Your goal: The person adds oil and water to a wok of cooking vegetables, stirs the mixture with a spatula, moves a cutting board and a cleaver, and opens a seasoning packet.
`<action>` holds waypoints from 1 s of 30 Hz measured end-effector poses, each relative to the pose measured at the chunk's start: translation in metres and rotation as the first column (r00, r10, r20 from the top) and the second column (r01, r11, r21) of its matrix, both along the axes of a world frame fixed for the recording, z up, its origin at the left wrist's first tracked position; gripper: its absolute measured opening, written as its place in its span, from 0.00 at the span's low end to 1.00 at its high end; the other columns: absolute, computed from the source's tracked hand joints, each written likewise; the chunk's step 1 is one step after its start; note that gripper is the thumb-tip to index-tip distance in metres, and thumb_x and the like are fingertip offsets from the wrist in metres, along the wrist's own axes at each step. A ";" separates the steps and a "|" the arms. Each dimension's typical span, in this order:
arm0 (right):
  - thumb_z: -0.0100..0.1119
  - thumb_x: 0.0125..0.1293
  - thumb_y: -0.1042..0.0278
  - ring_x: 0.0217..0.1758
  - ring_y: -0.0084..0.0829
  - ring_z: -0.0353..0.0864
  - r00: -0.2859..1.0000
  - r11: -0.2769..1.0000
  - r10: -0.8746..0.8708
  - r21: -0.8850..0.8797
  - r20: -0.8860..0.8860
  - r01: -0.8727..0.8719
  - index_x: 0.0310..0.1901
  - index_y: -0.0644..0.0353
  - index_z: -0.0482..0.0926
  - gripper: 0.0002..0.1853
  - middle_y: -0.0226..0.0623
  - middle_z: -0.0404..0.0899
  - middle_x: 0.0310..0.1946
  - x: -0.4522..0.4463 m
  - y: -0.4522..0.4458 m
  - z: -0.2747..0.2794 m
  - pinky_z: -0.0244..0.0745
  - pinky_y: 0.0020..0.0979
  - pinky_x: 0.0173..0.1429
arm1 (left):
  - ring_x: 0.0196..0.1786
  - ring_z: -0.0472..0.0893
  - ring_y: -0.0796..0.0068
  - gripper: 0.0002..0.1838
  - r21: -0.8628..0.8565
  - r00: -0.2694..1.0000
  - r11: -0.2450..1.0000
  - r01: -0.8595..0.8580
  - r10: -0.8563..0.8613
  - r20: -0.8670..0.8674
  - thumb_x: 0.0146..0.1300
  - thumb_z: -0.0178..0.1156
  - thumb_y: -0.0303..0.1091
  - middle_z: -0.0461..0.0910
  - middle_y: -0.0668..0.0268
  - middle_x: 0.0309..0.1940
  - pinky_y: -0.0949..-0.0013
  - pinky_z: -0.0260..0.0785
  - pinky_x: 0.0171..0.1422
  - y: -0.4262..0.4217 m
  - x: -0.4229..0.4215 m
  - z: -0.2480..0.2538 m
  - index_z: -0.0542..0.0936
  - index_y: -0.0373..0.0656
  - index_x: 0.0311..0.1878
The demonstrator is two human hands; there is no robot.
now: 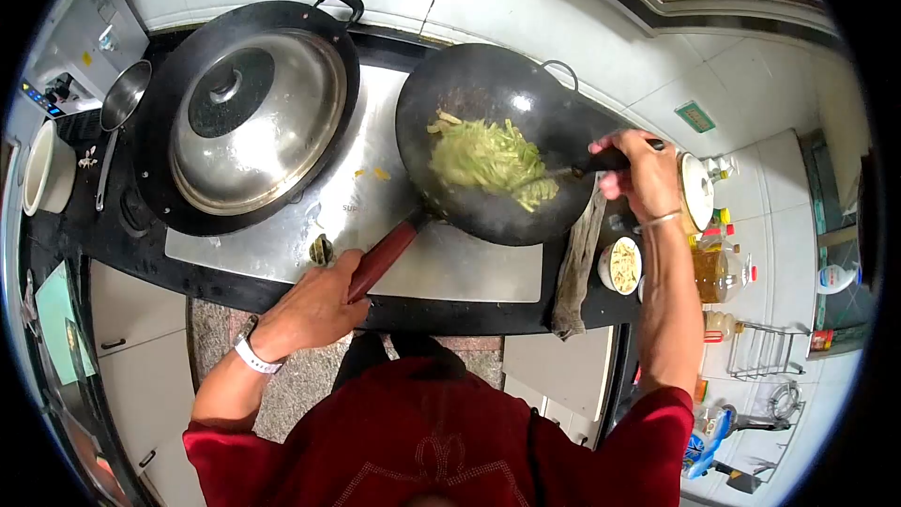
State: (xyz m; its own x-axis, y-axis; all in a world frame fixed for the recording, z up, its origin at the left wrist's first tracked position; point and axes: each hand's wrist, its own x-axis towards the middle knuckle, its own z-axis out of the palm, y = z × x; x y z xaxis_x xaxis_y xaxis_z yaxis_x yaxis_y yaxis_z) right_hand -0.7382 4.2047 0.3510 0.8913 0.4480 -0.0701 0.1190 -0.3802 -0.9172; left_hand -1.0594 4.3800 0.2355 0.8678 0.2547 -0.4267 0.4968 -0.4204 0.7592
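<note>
The left hand [317, 307] was clamped on the wok handle [387, 255], and the right hand [648, 174] was closed around a black-handled utensil [597, 164], its end among green shreds [486, 160] inside the wok [526, 84].

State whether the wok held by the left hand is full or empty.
Partly full: green food strips lie in the wok, much of its inside bare.

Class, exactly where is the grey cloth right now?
In the head view, the cloth lies right of centre on the black counter, reaching its front edge, between the small white bowl and the open wok.
</note>
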 end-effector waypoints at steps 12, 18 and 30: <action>0.57 0.64 0.67 0.15 0.24 0.76 0.969 0.944 0.114 -0.328 0.218 -0.037 0.32 0.70 0.83 0.13 0.36 0.81 0.23 -0.002 -0.024 0.020 0.71 0.25 0.19 | 0.31 0.83 0.46 0.24 -0.005 0.999 1.000 -0.012 0.012 0.030 0.60 0.61 0.31 0.79 0.44 0.26 0.53 0.73 0.35 0.002 -0.004 -0.009 0.67 0.36 0.57; 0.57 0.65 0.68 0.20 0.21 0.78 0.786 0.912 0.410 -0.209 0.463 -0.353 0.34 0.66 0.84 0.10 0.30 0.80 0.23 -0.002 0.010 0.005 0.72 0.24 0.23 | 0.33 0.82 0.41 0.24 0.008 1.000 1.000 -0.024 0.024 0.001 0.58 0.60 0.30 0.78 0.43 0.25 0.50 0.73 0.38 0.001 0.000 0.001 0.66 0.33 0.56; 0.51 0.71 0.74 0.21 0.29 0.80 0.987 0.964 0.011 0.261 0.162 -0.054 0.38 0.68 0.82 0.10 0.46 0.84 0.42 -0.037 -0.077 -0.086 0.78 0.27 0.25 | 0.33 0.82 0.43 0.25 -0.004 1.000 1.000 0.010 -0.010 0.009 0.60 0.60 0.30 0.79 0.43 0.27 0.52 0.73 0.38 0.003 -0.001 0.002 0.65 0.33 0.58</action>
